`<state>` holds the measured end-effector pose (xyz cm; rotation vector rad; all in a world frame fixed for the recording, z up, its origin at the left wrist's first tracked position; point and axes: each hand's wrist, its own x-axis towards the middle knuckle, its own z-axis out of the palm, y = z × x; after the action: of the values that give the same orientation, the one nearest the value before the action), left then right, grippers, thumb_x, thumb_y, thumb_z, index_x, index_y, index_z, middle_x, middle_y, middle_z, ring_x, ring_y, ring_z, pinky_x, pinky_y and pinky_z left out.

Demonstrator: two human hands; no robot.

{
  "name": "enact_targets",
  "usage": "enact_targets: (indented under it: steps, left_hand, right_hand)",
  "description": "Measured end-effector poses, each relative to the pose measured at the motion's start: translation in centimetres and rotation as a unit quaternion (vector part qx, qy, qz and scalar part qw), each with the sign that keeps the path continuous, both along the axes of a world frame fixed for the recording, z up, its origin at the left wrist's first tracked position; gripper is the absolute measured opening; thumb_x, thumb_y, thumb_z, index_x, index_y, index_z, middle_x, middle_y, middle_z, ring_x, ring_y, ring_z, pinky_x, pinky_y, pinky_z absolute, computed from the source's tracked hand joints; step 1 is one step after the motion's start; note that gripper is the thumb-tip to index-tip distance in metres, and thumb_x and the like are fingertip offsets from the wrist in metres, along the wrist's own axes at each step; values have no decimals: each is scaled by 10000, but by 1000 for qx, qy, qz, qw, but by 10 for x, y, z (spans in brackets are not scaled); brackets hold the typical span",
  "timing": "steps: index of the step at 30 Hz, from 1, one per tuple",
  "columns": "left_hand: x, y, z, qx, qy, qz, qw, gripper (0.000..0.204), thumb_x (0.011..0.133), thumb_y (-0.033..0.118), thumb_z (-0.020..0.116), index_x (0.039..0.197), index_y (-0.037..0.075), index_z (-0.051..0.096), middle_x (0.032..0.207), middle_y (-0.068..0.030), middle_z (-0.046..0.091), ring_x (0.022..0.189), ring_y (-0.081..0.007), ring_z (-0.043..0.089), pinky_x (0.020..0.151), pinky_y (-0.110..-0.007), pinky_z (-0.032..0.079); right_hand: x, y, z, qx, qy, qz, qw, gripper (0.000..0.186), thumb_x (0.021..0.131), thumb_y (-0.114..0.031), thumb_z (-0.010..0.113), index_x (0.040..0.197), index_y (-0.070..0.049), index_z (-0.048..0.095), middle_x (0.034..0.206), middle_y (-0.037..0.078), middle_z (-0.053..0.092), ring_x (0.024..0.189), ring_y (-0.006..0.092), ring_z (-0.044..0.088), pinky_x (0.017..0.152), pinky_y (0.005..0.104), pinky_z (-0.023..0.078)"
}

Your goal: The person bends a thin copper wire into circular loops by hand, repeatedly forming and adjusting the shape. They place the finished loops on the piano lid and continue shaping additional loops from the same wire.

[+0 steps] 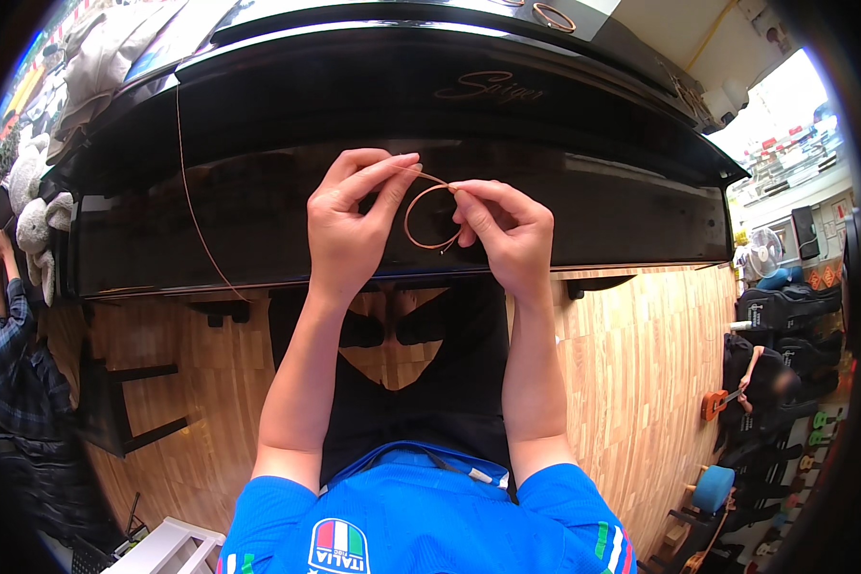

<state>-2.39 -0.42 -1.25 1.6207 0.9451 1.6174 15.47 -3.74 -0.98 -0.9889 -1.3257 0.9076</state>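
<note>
Coppery wire (pixel 407 220): looped, pinched thumb-to-finger on the loop in right hand (pixel 513 234), pinched likewise along adjoining stretch in left hand (pixel 350 215). Held up in front of glossy black piano (pixel 631 210). Likely mid-coiling or uncoiling, can't tell which; for next move, keep both pinches firm, feed slack slowly.

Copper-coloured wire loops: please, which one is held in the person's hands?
The loop in front of the glossy black piano: the left hand and right hand pinch it. The other visible loops are near the picture's top edge, untouched.
</note>
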Motion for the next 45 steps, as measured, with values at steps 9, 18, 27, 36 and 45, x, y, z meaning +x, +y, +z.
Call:
enact_targets:
  steps: [9, 18, 27, 36, 45]
  left_hand:
    - [0, -6, 3, 167, 91, 68, 979, 377, 747, 34, 839, 1110, 70, 742, 1126, -61, 656, 1003, -193, 659, 812, -292, 558]
    - [7, -7, -4, 59, 114, 31, 991, 368, 841, 4, 746, 1200, 74, 715, 1045, -120, 744, 1005, -204, 705, 896, -314, 551]
    - [-17, -5, 6, -89, 5, -206, 974, 309, 941, 4, 647, 1249, -15, 658, 1058, -145, 740, 1013, -200, 713, 918, -296, 558]
    - [-20, -6, 6, -89, -53, -238, 966, 323, 919, 15, 682, 1241, -14, 665, 1059, -144, 738, 987, -189, 715, 868, -272, 557]
    - [-16, -6, 7, -146, -104, -101, 979, 242, 938, 162, 713, 1134, 20, 721, 904, -66, 751, 708, -87, 664, 628, -204, 494]
  right_hand:
    - [-4, 1, -3, -17, 2, -57, 998, 152, 932, -46, 684, 1071, -4, 731, 780, 44, 701, 609, 63, 624, 546, 188, 496]
    - [-1, 1, -6, 4, 19, -27, 999, 155, 934, -45, 684, 1078, -6, 726, 786, 42, 698, 624, 66, 622, 565, 192, 498]
    - [-1, 2, -6, 16, 22, -31, 999, 156, 937, -39, 678, 1081, -2, 724, 796, 40, 696, 629, 60, 610, 565, 192, 494]
    - [0, 0, -4, 3, -1, -26, 1000, 156, 933, -49, 687, 1079, -16, 733, 784, 30, 693, 623, 44, 587, 551, 176, 458]
    - [-3, 0, 2, 34, 35, -41, 998, 287, 865, -25, 759, 1145, 4, 699, 1063, 72, 643, 723, 62, 617, 646, 195, 533]
